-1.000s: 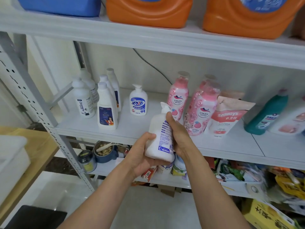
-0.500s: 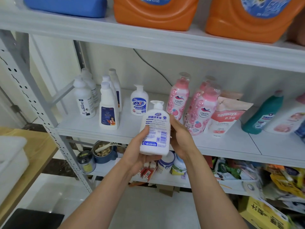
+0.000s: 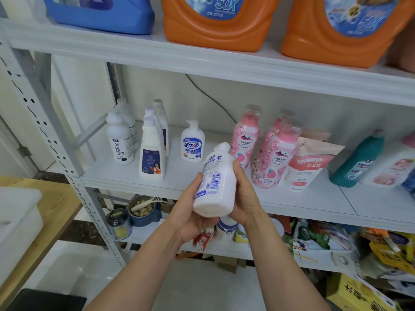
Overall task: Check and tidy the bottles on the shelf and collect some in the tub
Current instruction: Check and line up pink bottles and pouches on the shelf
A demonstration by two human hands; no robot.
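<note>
1. The left grip (image 3: 190, 212), a bare hand, was curled under the base and lower side of the white plastic pump bottle with a blue-printed barcode label (image 3: 215, 182), with the thumb laid up along the label's edge.
2. The right grip (image 3: 246, 196) was wrapped round the opposite flank, its thumb near the bottle's shoulder. Both grips were closed on this one bottle.
3. The bottle sat between the two palms, clear of the shelf. It was tilted, with the pump head pointing up and away and the base towards the person.
4. It looked like stiff moulded plastic with smooth, possibly slippery walls. Its weight could not be judged, since the fill level was hidden. The waist of the body seemed the safest hold; the pump neck looked like the weak point.
5. The landmark was the matching small white pump bottle with a blue label (image 3: 192, 142), which stood on the white middle shelf board (image 3: 134, 182). The held bottle hung just in front of it and slightly to its right.
6. Left of the landmark stood tall white cleaner bottles (image 3: 151, 153). To its right were pink flowered bottles (image 3: 246, 135), then a pink-and-white refill pouch (image 3: 312, 162) and a teal bottle (image 3: 359, 160).
7. The white plastic tub (image 3: 18, 216) sat well to the landmark's left and lower, on the wooden desk (image 3: 51, 198).
</note>
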